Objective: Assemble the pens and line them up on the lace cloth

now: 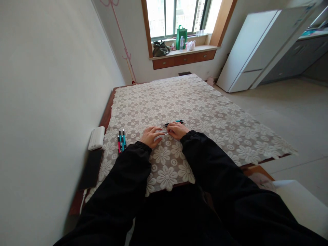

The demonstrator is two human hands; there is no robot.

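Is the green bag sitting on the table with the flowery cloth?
No, the green bag stands far off on the window ledge, not on the table.

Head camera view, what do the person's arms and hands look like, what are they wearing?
Both arms are covered in loose black long sleeves that gather into elastic-looking cuffs at the wrists. The left hand and the right hand are bare, with no gloves. No rings, watch or markings can be made out at this size.
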